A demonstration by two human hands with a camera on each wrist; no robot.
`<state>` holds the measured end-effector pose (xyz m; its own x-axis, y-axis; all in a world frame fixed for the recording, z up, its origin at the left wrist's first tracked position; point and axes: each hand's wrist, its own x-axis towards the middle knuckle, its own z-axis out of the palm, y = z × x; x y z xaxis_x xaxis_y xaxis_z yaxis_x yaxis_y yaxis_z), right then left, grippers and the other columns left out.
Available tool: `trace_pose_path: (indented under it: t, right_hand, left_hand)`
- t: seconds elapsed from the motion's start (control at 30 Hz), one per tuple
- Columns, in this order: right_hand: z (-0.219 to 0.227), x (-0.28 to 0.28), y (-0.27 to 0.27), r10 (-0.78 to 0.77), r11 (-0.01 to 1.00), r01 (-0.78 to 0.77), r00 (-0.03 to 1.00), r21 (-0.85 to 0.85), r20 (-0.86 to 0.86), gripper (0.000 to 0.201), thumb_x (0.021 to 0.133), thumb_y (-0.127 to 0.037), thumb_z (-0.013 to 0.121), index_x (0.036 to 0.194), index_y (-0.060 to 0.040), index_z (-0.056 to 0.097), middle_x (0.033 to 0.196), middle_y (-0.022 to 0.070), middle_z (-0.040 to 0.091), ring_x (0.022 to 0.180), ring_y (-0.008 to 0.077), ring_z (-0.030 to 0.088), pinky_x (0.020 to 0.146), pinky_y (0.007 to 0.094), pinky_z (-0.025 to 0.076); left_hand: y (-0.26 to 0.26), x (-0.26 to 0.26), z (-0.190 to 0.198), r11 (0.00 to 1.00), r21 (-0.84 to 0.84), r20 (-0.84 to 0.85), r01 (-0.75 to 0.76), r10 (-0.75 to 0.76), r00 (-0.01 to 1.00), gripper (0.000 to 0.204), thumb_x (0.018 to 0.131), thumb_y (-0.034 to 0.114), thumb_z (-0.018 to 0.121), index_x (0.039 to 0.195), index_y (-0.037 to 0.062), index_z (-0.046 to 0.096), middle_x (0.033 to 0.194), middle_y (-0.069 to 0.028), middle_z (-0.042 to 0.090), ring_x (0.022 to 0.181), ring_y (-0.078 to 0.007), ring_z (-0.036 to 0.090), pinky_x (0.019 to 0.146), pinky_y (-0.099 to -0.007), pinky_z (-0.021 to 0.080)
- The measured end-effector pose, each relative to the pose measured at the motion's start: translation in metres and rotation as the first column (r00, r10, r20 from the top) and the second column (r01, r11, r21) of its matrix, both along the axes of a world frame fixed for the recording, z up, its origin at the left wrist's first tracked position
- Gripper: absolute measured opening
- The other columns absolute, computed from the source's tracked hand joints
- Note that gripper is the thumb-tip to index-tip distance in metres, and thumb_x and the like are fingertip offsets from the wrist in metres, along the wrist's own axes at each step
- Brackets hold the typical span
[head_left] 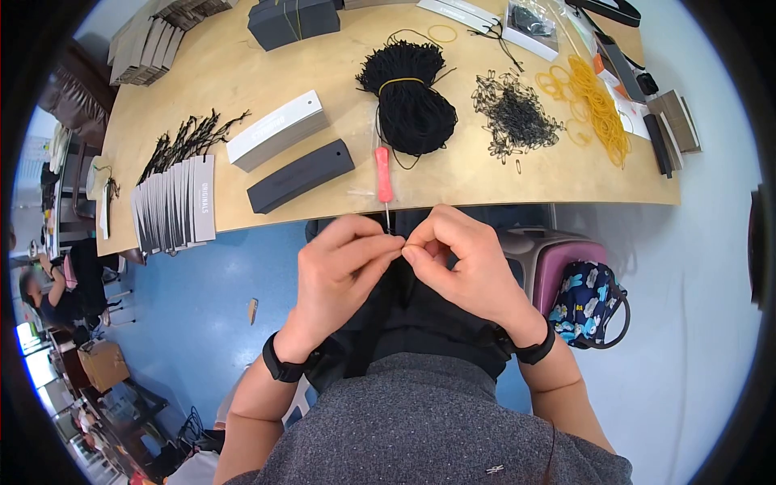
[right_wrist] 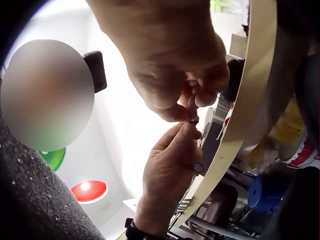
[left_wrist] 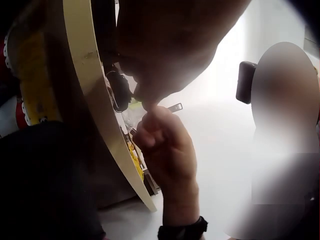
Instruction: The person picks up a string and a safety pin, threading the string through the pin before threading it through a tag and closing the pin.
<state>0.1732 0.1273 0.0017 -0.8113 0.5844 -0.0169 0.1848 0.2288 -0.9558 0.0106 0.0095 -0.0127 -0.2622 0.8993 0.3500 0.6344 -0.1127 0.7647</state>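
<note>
Your left hand (head_left: 339, 271) and right hand (head_left: 469, 267) meet fingertip to fingertip just off the table's (head_left: 242, 73) near edge, both pinching something tiny, likely a small pin (right_wrist: 194, 120) with thread; I cannot tell exactly. It looks light, thin and slippery, so hold it at the very tips. The pink-handled tool (head_left: 383, 174) lies at the edge beyond

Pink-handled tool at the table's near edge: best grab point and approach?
Grip the pink handle, probably from above, fingers across its width. It lies flat on the table, pointing toward the person, its thin metal tip overhanging the edge near both hands. The black cord bundle crowds the far end, so take mid-handle.
</note>
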Motion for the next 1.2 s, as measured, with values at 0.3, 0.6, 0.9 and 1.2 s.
trace_pose_path:
  t: [0.3, 0.6, 0.9, 1.2]
  right_hand:
    - [0.001, -0.001, 0.007, 0.055, 0.916, 0.027, 0.980, 0.401, -0.193, 0.021, 0.084, -0.005, 0.072, 0.105, -0.0062, 0.067, 0.089, 0.0080, 0.057, 0.073, 0.0230, 0.060, 0.064, 0.0336, 0.050]
    - [-0.003, -0.005, 0.014, 0.182, 0.716, -0.030, 0.973, 0.697, -0.145, 0.027, 0.073, -0.004, 0.075, 0.098, -0.0071, 0.068, 0.088, 0.0051, 0.057, 0.080, 0.0238, 0.060, 0.070, 0.0361, 0.049]
    - [-0.011, -0.008, 0.009, 0.181, 0.604, -0.074, 0.982, 0.794, -0.046, 0.025, 0.070, -0.009, 0.078, 0.092, -0.0045, 0.065, 0.087, 0.0043, 0.056, 0.077, 0.0232, 0.058, 0.070, 0.0364, 0.047]
    - [-0.008, -0.008, 0.001, 0.044, 0.706, 0.133, 0.972, 0.695, -0.230, 0.024, 0.072, -0.006, 0.078, 0.092, -0.0064, 0.065, 0.087, 0.0049, 0.058, 0.079, 0.0233, 0.061, 0.071, 0.0357, 0.048]
  left_hand:
    - [-0.003, -0.011, -0.002, 0.944, -0.205, 0.933, 0.258, 0.109, 0.344, 0.013, 0.096, 0.006, 0.066, 0.106, -0.0020, 0.069, 0.103, -0.0045, 0.069, 0.089, -0.0088, 0.060, 0.084, -0.0232, 0.048]
    - [-0.004, -0.012, 0.005, 0.931, -0.226, 0.891, 0.287, 0.079, 0.447, 0.012, 0.095, 0.008, 0.067, 0.100, -0.0025, 0.070, 0.098, -0.0016, 0.067, 0.090, -0.0081, 0.058, 0.084, -0.0238, 0.046]
    - [-0.002, 0.011, 0.017, 0.960, -0.281, 0.273, -0.012, 0.092, 0.958, 0.007, 0.087, 0.002, 0.072, 0.093, -0.0004, 0.070, 0.089, -0.0064, 0.061, 0.074, -0.0137, 0.058, 0.066, -0.0258, 0.046]
    - [-0.003, 0.002, -0.005, 0.979, -0.198, 0.512, -0.055, 0.151, 0.846, 0.006, 0.088, 0.003, 0.070, 0.094, 0.0009, 0.069, 0.087, -0.0030, 0.057, 0.070, -0.0082, 0.051, 0.060, -0.0238, 0.039]
